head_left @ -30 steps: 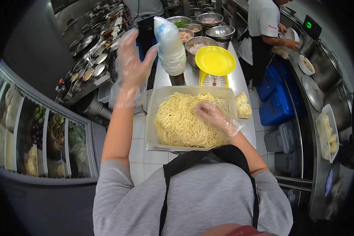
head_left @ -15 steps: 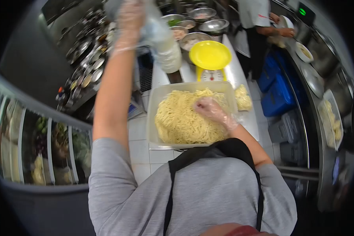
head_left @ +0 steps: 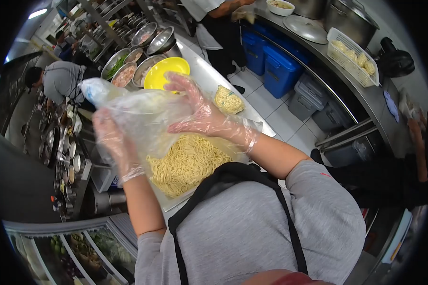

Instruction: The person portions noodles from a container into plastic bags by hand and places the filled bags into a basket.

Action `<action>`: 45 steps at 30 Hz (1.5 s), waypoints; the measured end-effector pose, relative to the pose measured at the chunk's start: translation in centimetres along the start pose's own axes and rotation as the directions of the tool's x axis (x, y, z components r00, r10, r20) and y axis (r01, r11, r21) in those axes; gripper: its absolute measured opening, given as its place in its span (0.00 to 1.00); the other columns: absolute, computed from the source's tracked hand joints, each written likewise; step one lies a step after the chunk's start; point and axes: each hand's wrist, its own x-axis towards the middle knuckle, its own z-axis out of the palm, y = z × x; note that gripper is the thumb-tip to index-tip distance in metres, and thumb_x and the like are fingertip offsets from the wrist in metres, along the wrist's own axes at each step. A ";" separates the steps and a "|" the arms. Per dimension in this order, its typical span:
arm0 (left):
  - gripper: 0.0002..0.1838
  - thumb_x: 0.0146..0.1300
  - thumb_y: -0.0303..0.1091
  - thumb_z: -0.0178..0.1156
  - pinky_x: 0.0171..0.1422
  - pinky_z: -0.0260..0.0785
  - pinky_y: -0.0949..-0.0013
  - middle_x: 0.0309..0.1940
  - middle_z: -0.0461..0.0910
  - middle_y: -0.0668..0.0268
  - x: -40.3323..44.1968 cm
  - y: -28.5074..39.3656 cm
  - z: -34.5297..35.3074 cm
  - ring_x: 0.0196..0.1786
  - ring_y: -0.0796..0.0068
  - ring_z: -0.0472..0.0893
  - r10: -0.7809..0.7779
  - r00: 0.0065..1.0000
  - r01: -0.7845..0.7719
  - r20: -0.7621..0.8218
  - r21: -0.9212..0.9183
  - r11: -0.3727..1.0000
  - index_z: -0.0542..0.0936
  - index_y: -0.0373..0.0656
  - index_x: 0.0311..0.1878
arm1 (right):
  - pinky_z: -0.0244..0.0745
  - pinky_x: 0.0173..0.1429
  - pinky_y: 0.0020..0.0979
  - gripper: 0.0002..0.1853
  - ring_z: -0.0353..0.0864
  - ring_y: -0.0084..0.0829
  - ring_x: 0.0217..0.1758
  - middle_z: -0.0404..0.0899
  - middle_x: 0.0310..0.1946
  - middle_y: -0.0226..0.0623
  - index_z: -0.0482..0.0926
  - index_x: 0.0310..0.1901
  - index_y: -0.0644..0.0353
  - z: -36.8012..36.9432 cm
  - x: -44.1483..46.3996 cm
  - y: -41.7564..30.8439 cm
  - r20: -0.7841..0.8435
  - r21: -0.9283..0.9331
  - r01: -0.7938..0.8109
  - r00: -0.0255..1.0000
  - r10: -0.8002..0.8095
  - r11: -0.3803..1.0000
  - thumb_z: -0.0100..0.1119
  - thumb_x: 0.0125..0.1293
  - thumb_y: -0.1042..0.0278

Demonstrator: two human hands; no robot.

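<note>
Near the middle of the frame, a clear plastic bag (head_left: 150, 111) hangs crumpled above the pale noodles (head_left: 188, 164), which lie heaped in a translucent tub (head_left: 168, 199) just below. The gloved left hand (head_left: 114, 140) appears to grip the bag's left side with curled fingers, while the gloved right hand (head_left: 202, 109) is spread at its other side, thumb and fingers wide apart with film between them; whether those fingertips pinch any of it, I cannot tell. Handling the film well calls, I judge, for a firm left hold on a single edge and a light right hand that spreads the layers without stretching them. Since the gloves are as thin and clear as the bag, their loose cuffs could cling or catch, so they are best kept out of its folds. The yellow dish (head_left: 165, 75), at upper centre, sits close behind the right fingers, so elbows low and short movements seem wise. A knotted bag of noodles (head_left: 229, 99) rests right of centre on the bench (head_left: 257, 121), clear of both wrists.
</note>
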 end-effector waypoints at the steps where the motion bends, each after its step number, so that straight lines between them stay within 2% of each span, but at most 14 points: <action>1: 0.15 0.68 0.36 0.52 0.59 0.66 0.65 0.49 0.73 0.64 -0.4 -1.9 -0.2 0.53 0.71 0.73 -0.118 0.993 0.117 -0.013 -0.077 0.990 0.68 0.41 0.55 | 0.60 0.66 0.39 0.49 0.63 0.34 0.64 0.56 0.66 0.36 0.54 0.68 0.50 -0.2 -0.4 -0.2 0.057 -0.069 -0.092 0.994 0.097 0.993 0.75 0.47 0.61; 6: 0.18 0.67 0.37 0.54 0.59 0.66 0.69 0.51 0.73 0.65 -2.5 -6.0 -1.9 0.53 0.72 0.73 -0.367 0.928 0.366 -0.057 -0.020 0.930 0.69 0.40 0.56 | 0.66 0.61 0.34 0.42 0.68 0.31 0.58 0.68 0.58 0.35 0.61 0.65 0.55 -0.6 -1.5 1.6 0.115 -0.063 -0.455 0.881 0.459 0.888 0.72 0.49 0.58; 14: 0.16 0.64 0.40 0.59 0.46 0.68 0.73 0.39 0.71 0.67 -5.5 -5.5 -2.9 0.42 0.76 0.71 -0.591 0.797 0.521 -0.125 -0.352 0.777 0.69 0.41 0.47 | 0.69 0.56 0.33 0.22 0.73 0.31 0.52 0.75 0.47 0.39 0.75 0.51 0.61 1.5 -2.8 1.8 0.305 -0.381 -0.003 0.944 0.128 0.924 0.67 0.55 0.67; 17: 0.35 0.57 0.47 0.66 0.56 0.65 0.64 0.53 0.64 0.61 -6.3 -2.2 -2.9 0.53 0.70 0.68 -0.294 0.920 0.319 -0.259 0.062 0.946 0.60 0.43 0.61 | 0.72 0.45 0.27 0.12 0.77 0.28 0.39 0.77 0.35 0.38 0.78 0.41 0.64 1.8 -2.9 4.0 0.113 -0.243 -0.275 0.944 0.309 0.930 0.65 0.56 0.71; 19: 0.42 0.50 0.47 0.70 0.60 0.61 0.58 0.56 0.62 0.59 -7.2 -0.4 -3.5 0.58 0.63 0.65 0.268 0.961 -0.205 -0.067 0.480 0.853 0.59 0.43 0.64 | 0.72 0.41 0.26 0.10 0.77 0.27 0.35 0.77 0.31 0.37 0.78 0.38 0.65 1.9 -1.8 3.6 0.023 -0.318 -0.317 0.939 0.342 0.893 0.65 0.56 0.72; 23: 0.34 0.52 0.29 0.64 0.58 0.65 0.67 0.54 0.67 0.58 -8.1 3.0 -2.5 0.56 0.69 0.70 0.399 0.824 -0.553 0.403 0.725 0.411 0.63 0.44 0.63 | 0.71 0.38 0.25 0.07 0.75 0.23 0.32 0.76 0.28 0.33 0.77 0.35 0.65 2.9 0.6 -0.1 0.149 -0.270 -0.068 0.982 0.111 0.960 0.64 0.56 0.75; 26: 0.32 0.49 0.21 0.60 0.44 0.69 0.72 0.49 0.68 0.62 -7.6 3.2 -4.0 0.39 0.72 0.74 0.111 0.939 -0.299 0.326 0.616 0.729 0.65 0.46 0.60 | 0.70 0.36 0.23 0.06 0.73 0.20 0.31 0.76 0.28 0.31 0.77 0.35 0.64 2.6 1.7 -1.3 0.163 -0.220 -0.007 0.986 0.044 0.976 0.62 0.55 0.77; 27: 0.25 0.48 0.17 0.57 0.34 0.68 0.75 0.43 0.69 0.63 -7.5 3.4 -4.2 0.27 0.73 0.69 0.305 0.895 -0.442 0.326 0.557 0.703 0.71 0.48 0.51 | 0.69 0.36 0.23 0.06 0.72 0.19 0.30 0.76 0.29 0.29 0.77 0.35 0.63 2.1 2.2 -1.1 0.125 -0.222 -0.012 0.991 0.040 0.975 0.61 0.55 0.78; 30: 0.20 0.46 0.19 0.59 0.32 0.70 0.66 0.41 0.71 0.63 -7.4 4.7 -5.7 0.31 0.70 0.76 0.323 0.696 -0.703 0.641 0.519 0.486 0.74 0.50 0.44 | 0.68 0.36 0.19 0.07 0.71 0.15 0.32 0.73 0.30 0.27 0.75 0.35 0.64 -0.4 2.5 0.5 0.179 -0.298 0.024 0.983 0.031 0.954 0.59 0.54 0.84; 33: 0.19 0.49 0.19 0.56 0.34 0.73 0.66 0.49 0.73 0.66 -7.7 2.6 -6.5 0.33 0.67 0.79 0.172 0.815 -0.565 0.553 0.693 0.448 0.77 0.53 0.44 | 0.68 0.36 0.21 0.07 0.70 0.16 0.32 0.71 0.28 0.28 0.75 0.35 0.62 0.1 0.9 -0.3 0.329 -0.535 -0.039 0.910 0.251 0.844 0.62 0.55 0.78; 36: 0.24 0.51 0.18 0.53 0.42 0.75 0.66 0.57 0.72 0.64 -8.7 -0.8 -8.7 0.44 0.63 0.80 0.151 0.896 -0.439 0.416 0.792 0.424 0.76 0.52 0.51 | 0.72 0.53 0.36 0.25 0.77 0.40 0.50 0.77 0.45 0.44 0.72 0.51 0.58 -0.9 -2.9 2.6 0.481 -0.771 -0.096 0.561 0.674 0.629 0.68 0.53 0.61; 40: 0.26 0.52 0.15 0.50 0.54 0.70 0.66 0.57 0.71 0.56 -11.1 -3.5 -8.9 0.54 0.59 0.75 0.133 0.951 -0.302 0.278 0.748 0.592 0.74 0.46 0.56 | 0.67 0.61 0.36 0.33 0.70 0.44 0.60 0.71 0.54 0.52 0.67 0.58 0.59 -0.1 -9.0 4.8 0.463 -0.800 -0.014 0.623 0.631 0.600 0.69 0.52 0.58; 43: 0.27 0.53 0.14 0.49 0.55 0.69 0.67 0.56 0.71 0.52 -12.6 -5.9 -8.5 0.53 0.60 0.75 0.068 0.965 -0.229 0.255 0.677 0.699 0.75 0.46 0.57 | 0.68 0.60 0.38 0.30 0.70 0.48 0.59 0.72 0.53 0.50 0.69 0.57 0.59 0.5 -8.0 4.8 0.308 -0.929 -0.037 0.471 0.827 0.368 0.67 0.52 0.64; 45: 0.27 0.54 0.14 0.48 0.52 0.70 0.67 0.57 0.71 0.52 -13.6 -7.2 -8.9 0.48 0.63 0.77 0.064 0.965 -0.216 0.254 0.635 0.741 0.75 0.46 0.57 | 0.68 0.59 0.39 0.28 0.71 0.47 0.58 0.72 0.53 0.49 0.70 0.55 0.60 -0.8 -9.2 8.3 0.376 -0.747 -0.306 0.536 0.755 0.590 0.64 0.49 0.70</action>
